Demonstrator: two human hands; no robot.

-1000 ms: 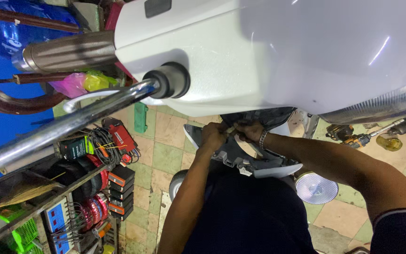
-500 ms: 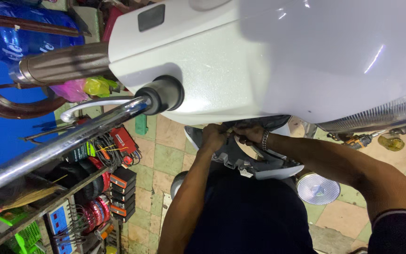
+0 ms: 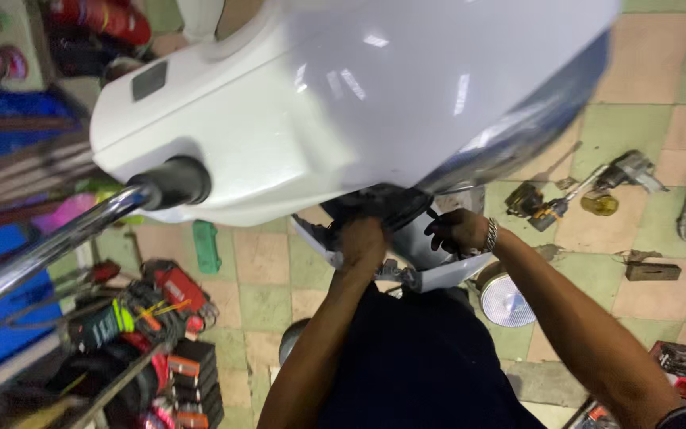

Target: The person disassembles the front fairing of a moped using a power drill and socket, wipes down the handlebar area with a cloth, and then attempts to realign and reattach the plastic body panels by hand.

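Note:
A white scooter body panel [image 3: 343,103] fills the top of the head view, with a black handlebar grip [image 3: 175,183] and chrome bar at its left. Below it hangs a grey lower panel [image 3: 438,274]. My left hand [image 3: 361,242] reaches up under the white panel, fingers curled on a dark part there. My right hand [image 3: 458,230], with a metal bracelet at the wrist, grips the edge of the grey lower panel beside it. What the fingers pinch is hidden in shadow.
Tiled floor lies below. A power drill [image 3: 545,210] and loose tools lie at the right. A round headlight [image 3: 506,300] rests on the floor near my right forearm. A rack of red and black tool cases [image 3: 160,318] stands at the lower left.
The view has swung, so the scooter panel now sits higher and more centred. My hands have moved apart slightly; the right hand shifted right along the grey panel.

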